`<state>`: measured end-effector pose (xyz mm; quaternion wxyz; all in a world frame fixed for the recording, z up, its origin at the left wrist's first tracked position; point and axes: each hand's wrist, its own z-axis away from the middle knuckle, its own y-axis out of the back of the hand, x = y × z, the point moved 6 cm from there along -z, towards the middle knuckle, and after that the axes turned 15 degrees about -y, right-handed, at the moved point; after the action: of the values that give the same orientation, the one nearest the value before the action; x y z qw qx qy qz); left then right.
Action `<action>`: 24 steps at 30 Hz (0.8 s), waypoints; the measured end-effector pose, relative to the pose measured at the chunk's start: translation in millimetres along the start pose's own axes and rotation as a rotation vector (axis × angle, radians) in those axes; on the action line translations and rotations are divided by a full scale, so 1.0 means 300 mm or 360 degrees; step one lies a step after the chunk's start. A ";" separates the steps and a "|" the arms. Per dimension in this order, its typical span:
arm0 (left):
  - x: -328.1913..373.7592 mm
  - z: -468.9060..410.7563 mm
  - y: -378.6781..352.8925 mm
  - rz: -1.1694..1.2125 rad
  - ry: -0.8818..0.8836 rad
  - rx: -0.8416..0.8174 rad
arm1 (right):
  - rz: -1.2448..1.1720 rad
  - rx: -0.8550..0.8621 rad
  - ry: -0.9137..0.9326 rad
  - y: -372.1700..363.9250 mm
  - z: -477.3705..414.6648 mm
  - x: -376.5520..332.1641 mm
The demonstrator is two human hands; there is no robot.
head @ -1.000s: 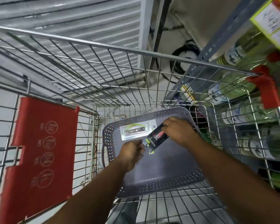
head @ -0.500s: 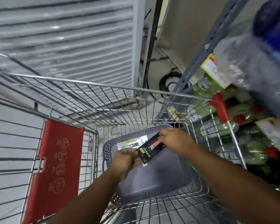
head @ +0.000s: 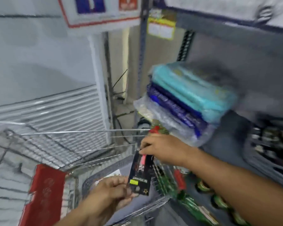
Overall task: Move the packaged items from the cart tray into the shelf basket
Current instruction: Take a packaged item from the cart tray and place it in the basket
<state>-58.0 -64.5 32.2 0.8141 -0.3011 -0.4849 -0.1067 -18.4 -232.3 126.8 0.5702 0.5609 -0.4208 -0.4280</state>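
While right hand [head: 160, 149] pinches black package [head: 140, 175] top, left hand [head: 111, 191] grips bottom edge above tray [head: 95, 180].

Black packet [head: 140, 175] (pink strip); red cart flap [head: 44, 193].

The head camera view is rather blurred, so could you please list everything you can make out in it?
Black carded package: one, black with pink item, held upright above the cart tray.
Cart tray: one, grey perforated, inside the cart.
White package: one, in the tray, mostly hidden.
Wire cart: one, silver, red flap at left.
Wrapped packs: a stack, teal and blue, on the shelf.
Green bottles: several, lower shelf.
Left hand: pinches the package's bottom.
Right hand: grips its top.
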 end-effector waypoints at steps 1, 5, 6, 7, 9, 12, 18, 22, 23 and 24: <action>0.005 0.033 -0.064 0.0000 -0.0001 -0.0032 | -0.0073 0.0048 -0.0057 0.050 0.072 0.015; 0.005 0.118 -0.334 0.0041 -0.0039 -0.0209 | -0.0295 0.0215 -0.0311 0.184 0.391 0.107; -0.003 0.132 -0.409 0.0024 -0.0041 -0.0268 | -0.0379 0.0246 -0.0429 0.208 0.484 0.142; -0.007 0.144 -0.475 -0.0006 -0.0047 -0.0322 | -0.0472 0.0285 -0.0537 0.230 0.568 0.174; -0.027 0.166 -0.627 -0.0038 -0.0053 -0.0441 | -0.0586 0.0364 -0.0744 0.271 0.744 0.237; -0.058 0.197 -0.853 -0.0042 -0.0060 -0.0588 | -0.0660 0.0504 -0.0995 0.324 0.992 0.325; -0.129 0.208 -1.263 -0.0067 -0.0037 -0.0882 | -0.0491 0.0613 -0.1438 0.380 1.425 0.506; -0.150 0.156 -1.461 -0.0097 -0.0002 -0.1001 | -0.0527 0.0614 -0.1735 0.386 1.622 0.629; -0.155 0.136 -1.499 -0.0121 -0.0002 -0.1000 | -0.0593 0.0630 -0.1788 0.387 1.660 0.657; -0.162 0.116 -1.542 -0.0158 -0.0006 -0.1004 | -0.0669 0.0643 -0.1829 0.388 1.699 0.686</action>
<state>-323.4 -417.8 181.9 0.6736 -0.5148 -0.4435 -0.2908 -448.3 -571.7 251.6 0.0409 0.4092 -0.6126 -0.6751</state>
